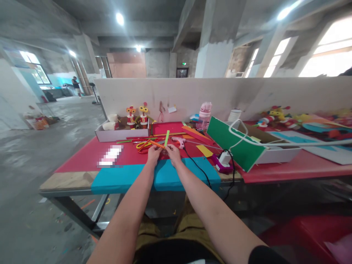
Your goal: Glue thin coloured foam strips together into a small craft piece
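Note:
Over the blue cover [121, 176] at the table's front, my left hand [153, 155] and my right hand [173, 154] are close together with fingers pinched. An orange strip [156, 143] slants up and left from the left fingertips. A light green strip [167, 137] stands up from the right fingertips, and the two strips meet between my hands. Just beyond my right hand lies a pink-and-white glue gun [179, 142] with a black cord. Yellow and red bent strips [141, 147] lie beyond my left hand. My fingers hide the strips' lower ends.
A white box [121, 135] holds paper cups and two cup figures [143, 116]. To the right are a purple power strip [223, 165], a green board [233, 141], a pink bottle [205, 114] and a yellow card [204, 150]. A low partition [176, 93] backs the table.

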Action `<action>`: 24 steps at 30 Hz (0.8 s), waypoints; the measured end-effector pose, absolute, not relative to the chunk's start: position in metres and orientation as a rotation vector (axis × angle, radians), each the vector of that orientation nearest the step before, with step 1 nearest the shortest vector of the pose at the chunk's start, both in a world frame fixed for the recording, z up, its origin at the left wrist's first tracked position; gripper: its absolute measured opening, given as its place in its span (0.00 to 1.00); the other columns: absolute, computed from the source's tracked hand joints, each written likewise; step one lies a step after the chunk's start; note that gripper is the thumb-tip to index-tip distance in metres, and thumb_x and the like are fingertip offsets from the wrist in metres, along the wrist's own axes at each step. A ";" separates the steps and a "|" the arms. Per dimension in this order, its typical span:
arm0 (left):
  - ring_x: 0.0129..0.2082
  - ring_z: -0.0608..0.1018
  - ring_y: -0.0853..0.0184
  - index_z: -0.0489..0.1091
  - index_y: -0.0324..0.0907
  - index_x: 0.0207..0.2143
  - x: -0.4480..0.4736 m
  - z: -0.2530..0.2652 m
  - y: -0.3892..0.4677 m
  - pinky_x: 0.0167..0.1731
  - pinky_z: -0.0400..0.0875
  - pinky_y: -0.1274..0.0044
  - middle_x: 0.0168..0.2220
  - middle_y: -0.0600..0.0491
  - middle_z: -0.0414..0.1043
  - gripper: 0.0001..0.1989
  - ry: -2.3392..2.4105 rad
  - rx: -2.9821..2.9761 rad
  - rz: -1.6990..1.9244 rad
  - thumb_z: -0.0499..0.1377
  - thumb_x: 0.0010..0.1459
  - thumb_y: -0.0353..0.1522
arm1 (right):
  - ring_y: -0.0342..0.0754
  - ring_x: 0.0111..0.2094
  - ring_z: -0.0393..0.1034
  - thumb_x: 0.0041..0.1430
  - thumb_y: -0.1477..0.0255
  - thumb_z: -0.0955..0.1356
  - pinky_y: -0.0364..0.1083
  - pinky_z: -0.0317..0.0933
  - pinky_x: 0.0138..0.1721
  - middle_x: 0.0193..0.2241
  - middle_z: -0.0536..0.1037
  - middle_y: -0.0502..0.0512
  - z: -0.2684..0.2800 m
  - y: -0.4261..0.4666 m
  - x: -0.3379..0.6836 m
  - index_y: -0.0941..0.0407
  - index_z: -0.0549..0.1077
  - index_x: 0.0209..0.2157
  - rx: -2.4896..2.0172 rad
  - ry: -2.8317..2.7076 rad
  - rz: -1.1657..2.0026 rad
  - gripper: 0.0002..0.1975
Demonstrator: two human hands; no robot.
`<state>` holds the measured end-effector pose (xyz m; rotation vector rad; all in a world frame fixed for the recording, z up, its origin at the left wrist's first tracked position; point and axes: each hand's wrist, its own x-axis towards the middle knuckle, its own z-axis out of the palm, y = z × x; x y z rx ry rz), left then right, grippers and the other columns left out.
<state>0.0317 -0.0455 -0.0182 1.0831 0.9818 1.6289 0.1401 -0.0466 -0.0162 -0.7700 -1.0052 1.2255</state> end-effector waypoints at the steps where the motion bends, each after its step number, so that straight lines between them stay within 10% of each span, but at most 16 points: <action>1: 0.24 0.74 0.68 0.73 0.37 0.27 0.032 -0.017 -0.046 0.28 0.69 0.76 0.24 0.52 0.75 0.12 0.964 1.078 1.622 0.67 0.38 0.33 | 0.45 0.24 0.71 0.37 0.57 0.73 0.46 0.68 0.31 0.21 0.74 0.46 -0.016 -0.046 0.140 0.55 0.70 0.27 -0.772 -0.993 1.224 0.19; 24: 0.24 0.73 0.69 0.71 0.38 0.24 0.035 -0.013 -0.051 0.28 0.67 0.77 0.24 0.52 0.73 0.13 1.012 1.141 1.621 0.68 0.41 0.37 | 0.46 0.23 0.71 0.37 0.59 0.73 0.47 0.69 0.30 0.18 0.72 0.45 -0.019 -0.045 0.139 0.55 0.68 0.26 -0.798 -0.968 1.155 0.17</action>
